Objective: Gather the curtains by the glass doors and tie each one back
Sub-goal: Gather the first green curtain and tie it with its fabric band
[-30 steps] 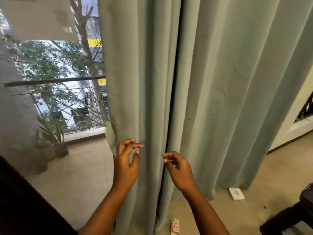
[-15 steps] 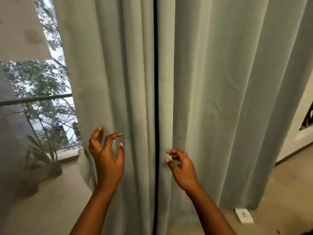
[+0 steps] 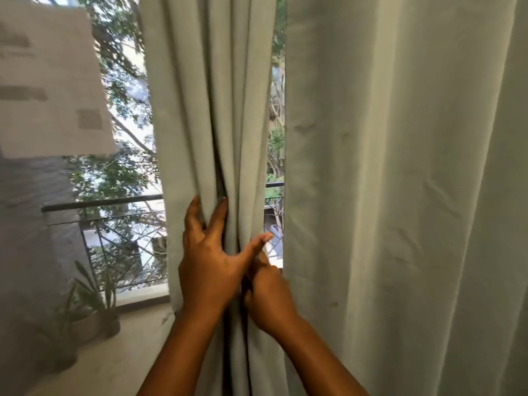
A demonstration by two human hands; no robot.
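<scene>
The left curtain [image 3: 211, 110], pale green, hangs bunched into narrow folds in front of the glass door [image 3: 125, 181], drawn in at waist height where both hands meet. The left hand [image 3: 208, 264] wraps its grip around the gathered cloth, fingers spread and curled into the folds, thumb stretched across toward the right. The right hand [image 3: 268, 295] sits just below and beside it, touching it, fingers tucked behind the curtain's right edge; how tightly they close cannot be told. A slim gap of glass separates this bundle from the right curtain [image 3: 400, 195], which hangs loose and wide. Outside, a balcony railing [image 3: 100, 202] crosses before trees, with a potted plant [image 3: 94, 307] on the balcony floor.
</scene>
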